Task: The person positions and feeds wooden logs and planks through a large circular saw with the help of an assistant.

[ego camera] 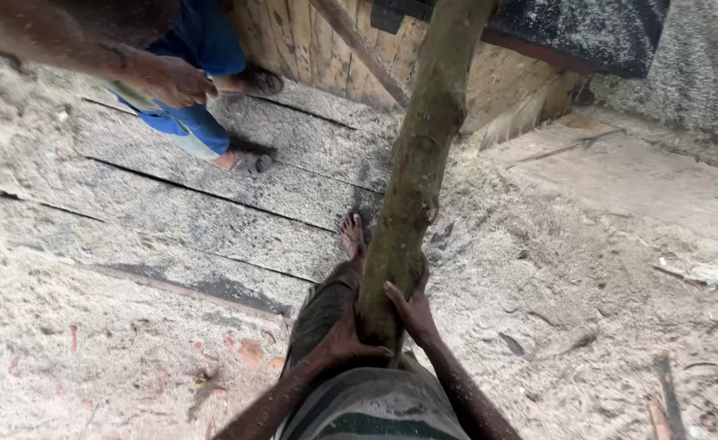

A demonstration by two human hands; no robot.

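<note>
A long greenish-brown log (416, 163) runs from my waist up toward the machine at the top of the head view. My left hand (344, 338) cups its near end from the left and below. My right hand (412, 308) grips the same end from the right, fingers wrapped over the bark. My bare foot (352, 238) shows just left of the log on the sawdust-covered boards. My striped garment (371, 406) fills the bottom edge.
Another person stands at the upper left, an arm and hand (167, 80) reaching down beside blue trousers (192, 122). Sawdust covers the plank floor (212, 204). A slatted wooden wall (310, 41) and a dark dusty machine top (571, 33) lie ahead.
</note>
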